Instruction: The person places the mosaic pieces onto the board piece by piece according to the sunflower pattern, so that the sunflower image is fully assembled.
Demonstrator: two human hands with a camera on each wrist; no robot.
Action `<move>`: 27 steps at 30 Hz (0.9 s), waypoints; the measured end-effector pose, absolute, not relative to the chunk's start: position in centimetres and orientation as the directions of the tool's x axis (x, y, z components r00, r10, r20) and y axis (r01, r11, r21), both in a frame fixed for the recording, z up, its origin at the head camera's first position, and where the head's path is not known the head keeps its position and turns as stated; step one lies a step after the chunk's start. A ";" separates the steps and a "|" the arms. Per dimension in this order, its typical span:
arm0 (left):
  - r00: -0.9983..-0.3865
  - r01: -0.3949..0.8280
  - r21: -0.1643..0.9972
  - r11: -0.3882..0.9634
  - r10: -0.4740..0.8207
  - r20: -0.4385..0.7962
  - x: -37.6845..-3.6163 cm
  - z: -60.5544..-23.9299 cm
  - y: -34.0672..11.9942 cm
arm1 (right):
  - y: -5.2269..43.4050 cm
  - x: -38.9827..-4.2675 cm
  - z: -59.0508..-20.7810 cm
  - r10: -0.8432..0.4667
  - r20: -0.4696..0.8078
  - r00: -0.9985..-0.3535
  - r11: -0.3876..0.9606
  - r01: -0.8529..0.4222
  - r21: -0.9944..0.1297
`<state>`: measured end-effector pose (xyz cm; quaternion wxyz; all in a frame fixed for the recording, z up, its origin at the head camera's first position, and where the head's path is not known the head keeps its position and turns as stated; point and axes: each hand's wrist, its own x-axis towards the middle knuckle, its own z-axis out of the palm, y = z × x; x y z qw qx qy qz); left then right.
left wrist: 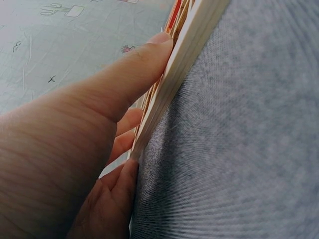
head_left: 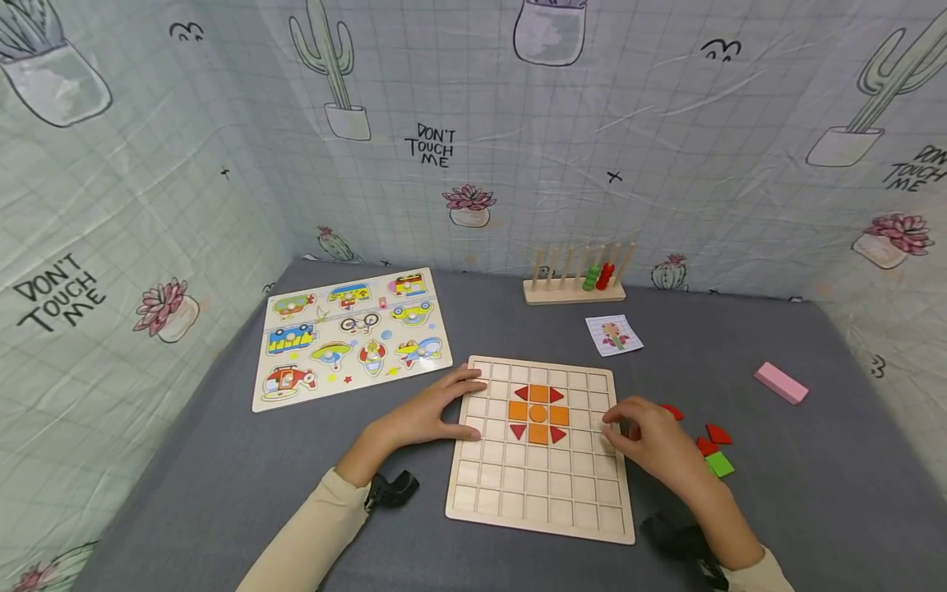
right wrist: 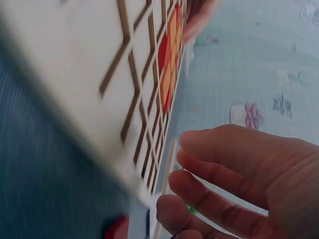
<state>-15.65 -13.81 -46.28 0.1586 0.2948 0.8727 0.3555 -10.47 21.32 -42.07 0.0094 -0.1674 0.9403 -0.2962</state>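
Observation:
A wooden grid board [head_left: 540,493] lies flat on the grey cloth in front of me. Near its middle, orange squares and red triangles [head_left: 538,413] form a small pattern. My left hand [head_left: 432,411] rests on the board's left edge. In the left wrist view the thumb [left wrist: 129,74] lies along the board's side [left wrist: 184,55] and the fingers are on top. My right hand [head_left: 644,440] sits at the board's right edge with fingers loosely curled. In the right wrist view those fingers [right wrist: 224,174] hold nothing beside the board [right wrist: 89,74].
Loose red pieces [head_left: 718,433] and a green piece [head_left: 719,464] lie right of the board, with a pink block [head_left: 780,382] farther right. A vehicle peg puzzle [head_left: 348,337] lies at the left. A bead rack [head_left: 577,284] and a picture card [head_left: 614,335] are behind. Printed cloth walls surround the table.

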 end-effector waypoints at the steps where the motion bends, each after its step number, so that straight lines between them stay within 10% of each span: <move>1: -0.777 0.402 0.715 0.572 0.627 -0.065 -15.7 -46.3 -13.8 | 21.7 -10.5 -42.0 -0.311 0.081 -0.947 0.775 -0.302 -0.554; 27: -0.780 0.401 0.716 0.572 0.622 -0.061 -15.6 -46.3 -13.8 | 27.4 -11.5 -42.8 -0.291 0.010 -0.957 0.809 -0.252 -0.532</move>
